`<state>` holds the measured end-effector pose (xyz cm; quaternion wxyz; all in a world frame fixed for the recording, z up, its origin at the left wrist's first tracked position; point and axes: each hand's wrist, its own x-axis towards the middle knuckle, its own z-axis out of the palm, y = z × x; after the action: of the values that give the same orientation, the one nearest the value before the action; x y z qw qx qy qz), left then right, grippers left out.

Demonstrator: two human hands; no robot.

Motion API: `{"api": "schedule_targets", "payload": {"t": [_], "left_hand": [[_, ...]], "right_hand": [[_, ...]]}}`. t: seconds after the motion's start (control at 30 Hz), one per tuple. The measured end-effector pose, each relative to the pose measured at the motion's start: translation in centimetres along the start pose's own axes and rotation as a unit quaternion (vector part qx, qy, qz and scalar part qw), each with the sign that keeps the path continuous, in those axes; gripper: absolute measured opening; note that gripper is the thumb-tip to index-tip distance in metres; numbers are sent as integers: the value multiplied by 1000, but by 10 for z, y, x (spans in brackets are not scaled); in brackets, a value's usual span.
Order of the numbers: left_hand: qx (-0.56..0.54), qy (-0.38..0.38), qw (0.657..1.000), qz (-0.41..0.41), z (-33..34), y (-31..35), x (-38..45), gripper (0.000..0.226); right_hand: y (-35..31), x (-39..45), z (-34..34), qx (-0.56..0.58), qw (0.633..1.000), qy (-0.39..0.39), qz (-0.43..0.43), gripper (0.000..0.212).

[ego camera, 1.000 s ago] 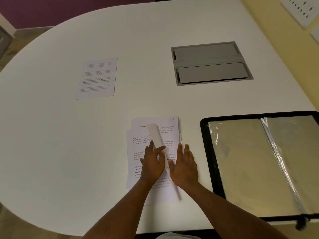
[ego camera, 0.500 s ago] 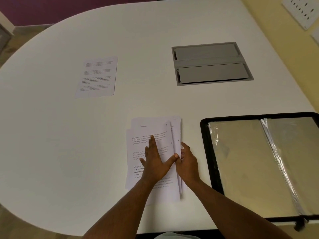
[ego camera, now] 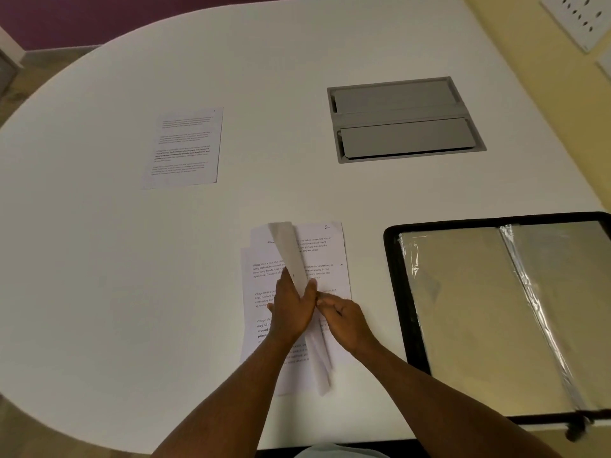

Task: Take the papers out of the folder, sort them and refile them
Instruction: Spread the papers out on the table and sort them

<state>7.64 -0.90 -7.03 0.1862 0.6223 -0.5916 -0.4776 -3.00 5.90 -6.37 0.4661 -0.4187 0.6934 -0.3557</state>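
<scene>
The top sheet [ego camera: 291, 256], flat a moment ago, now stands curled off the stack [ego camera: 297, 309] near the table's [ego camera: 99, 259] front edge, pinched by the left hand [ego camera: 291, 309]. The right hand [ego camera: 344, 317] curls, grip unclear. The folder [ego camera: 393, 292] lies open at the right edge, its sleeves holding no visible papers.

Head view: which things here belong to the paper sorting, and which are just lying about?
Part of the job:
- stack of papers under both hands
- lifted sheet held by the left hand
- right hand
- single sheet set apart
- open folder

Lying about:
- grey cable hatch set in the table
</scene>
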Motion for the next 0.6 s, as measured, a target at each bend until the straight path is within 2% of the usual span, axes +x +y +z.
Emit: {"api": "schedule_targets", "payload": {"t": [0.07, 0.1, 0.17, 0.27, 0.47, 0.6], "left_hand": [[25, -6, 1000, 12, -1, -1, -1, 72], [37, -7, 999, 21, -1, -1, -2, 76], [53, 0, 998, 35, -2, -1, -4, 84], [54, 28, 997, 46, 0, -2, -6, 93], [66, 27, 996, 54, 1, -6, -6, 93], [80, 30, 994, 67, 3, -11, -4, 85]], "right_hand": [[9, 0, 2, -92, 991, 89, -42, 33], [13, 0, 3, -168, 974, 139, -57, 39], [13, 2, 0, -272, 945, 184, 3, 58], [16, 7, -3, -316, 933, 144, 98, 69], [15, 5, -2, -343, 926, 141, 67, 69], [11, 3, 2, -417, 897, 144, 31, 71]]}}
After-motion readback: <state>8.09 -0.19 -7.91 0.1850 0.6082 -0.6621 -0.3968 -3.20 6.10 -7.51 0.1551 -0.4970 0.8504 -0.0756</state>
